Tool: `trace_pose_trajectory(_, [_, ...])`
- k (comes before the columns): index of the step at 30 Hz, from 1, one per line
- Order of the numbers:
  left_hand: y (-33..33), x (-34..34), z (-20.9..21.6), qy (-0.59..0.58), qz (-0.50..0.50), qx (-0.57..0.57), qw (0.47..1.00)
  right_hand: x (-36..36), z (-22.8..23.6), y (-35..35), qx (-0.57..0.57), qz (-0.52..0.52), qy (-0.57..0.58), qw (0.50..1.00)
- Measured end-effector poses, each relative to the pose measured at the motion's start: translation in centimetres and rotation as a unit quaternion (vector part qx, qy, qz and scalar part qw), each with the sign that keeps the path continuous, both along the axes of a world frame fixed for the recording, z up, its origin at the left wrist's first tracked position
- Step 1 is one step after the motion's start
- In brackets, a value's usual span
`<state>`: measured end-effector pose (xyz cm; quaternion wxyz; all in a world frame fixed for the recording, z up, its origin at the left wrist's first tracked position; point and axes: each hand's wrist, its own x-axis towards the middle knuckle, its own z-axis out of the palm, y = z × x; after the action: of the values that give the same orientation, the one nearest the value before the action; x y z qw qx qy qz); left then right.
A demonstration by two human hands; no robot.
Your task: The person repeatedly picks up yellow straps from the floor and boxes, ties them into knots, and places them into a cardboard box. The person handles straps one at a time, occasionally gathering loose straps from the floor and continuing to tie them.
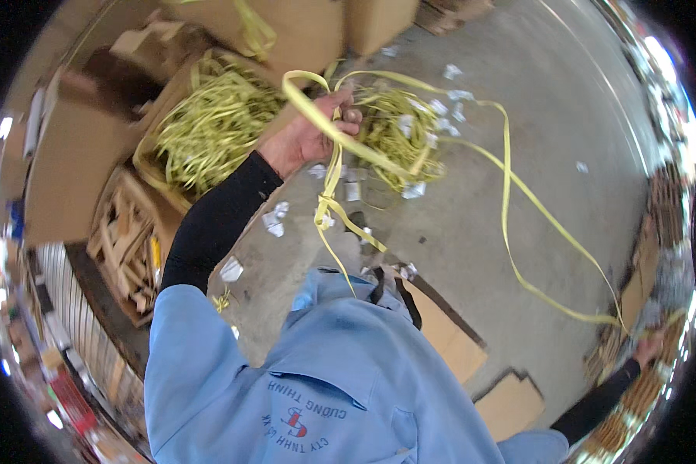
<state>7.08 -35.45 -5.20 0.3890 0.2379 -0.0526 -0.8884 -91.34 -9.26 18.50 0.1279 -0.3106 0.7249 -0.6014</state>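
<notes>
Raised in front of me, my left hand (317,131) is closed around a yellow packing strap (329,127). Part of the strap loops above the fist, and knotted ends hang below it. Two long strands sweep right across the view and meet by my right hand (648,348), at the end of my outstretched arm. That hand is small and near the rim; its fingers look closed on the strap. Beyond my left hand, a heap of yellow straps (398,135) lies on the floor. Left of my forearm, a large carton (151,166) is filled with more tangled straps.
Scraps of white paper (273,220) litter the grey concrete floor (456,247). A box of cardboard strips (127,240) stands at the left. Tall cartons (286,31) rise at the back. Flat cardboard sheets (445,329) lie near my feet, and stacked cardboard (665,201) lines the right side.
</notes>
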Motion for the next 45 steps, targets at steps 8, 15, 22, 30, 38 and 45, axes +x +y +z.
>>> trace_pose_trajectory(8, [-7.6, -22.9, 5.5, -0.025, -0.101, -0.022, 0.994, 26.4, -12.3, -9.2, 0.146, 0.057, 0.215, 0.964])
trace_pose_trajectory(15, [-5.8, -39.4, 3.7, -0.2, -0.152, -0.154, 0.956, 45.5, -22.1, -17.6, 0.159, 0.279, -0.035, 0.946])
trace_pose_trajectory(22, [-9.1, -55.0, -0.7, -0.266, -0.176, -0.211, 0.924, 34.8, -25.9, -24.1, 0.148, 0.243, -0.342, 0.896])
trace_pose_trajectory(30, [-19.1, -73.0, -4.5, -0.366, -0.264, -0.561, 0.693, 9.7, -31.8, -26.2, -0.01, 0.079, -0.374, 0.924])
trace_pose_trajectory(38, [-45.8, -72.9, -6.7, -0.668, -0.119, -0.604, 0.418, -23.6, -32.3, -7.6, -0.172, -0.365, -0.34, 0.849])
trace_pose_trajectory(45, [-54.9, -89.2, -0.4, -0.498, -0.03, -0.859, 0.12, -34.1, -27.1, -12.7, 0.046, -0.214, -0.126, 0.968])
